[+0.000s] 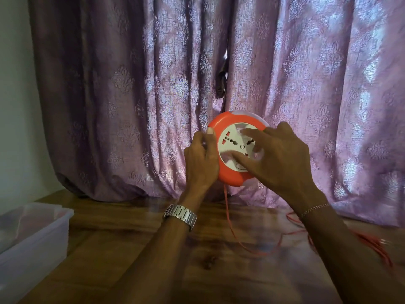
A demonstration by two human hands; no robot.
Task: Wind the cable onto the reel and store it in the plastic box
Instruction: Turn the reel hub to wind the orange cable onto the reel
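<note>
I hold a round orange reel with a white socket face up in front of the curtain, above the table. My left hand grips the reel's left rim, thumb on the front edge. My right hand lies over the white face, its fingers spread and pressing on it. An orange cable drops from the reel's underside to the table, loops across the wood and runs off to the right in loose strands. The clear plastic box stands at the left edge of the table.
A purple patterned curtain hangs behind the table and touches its back edge. The wooden table spreads below my forearms. A pale wall shows at the far left.
</note>
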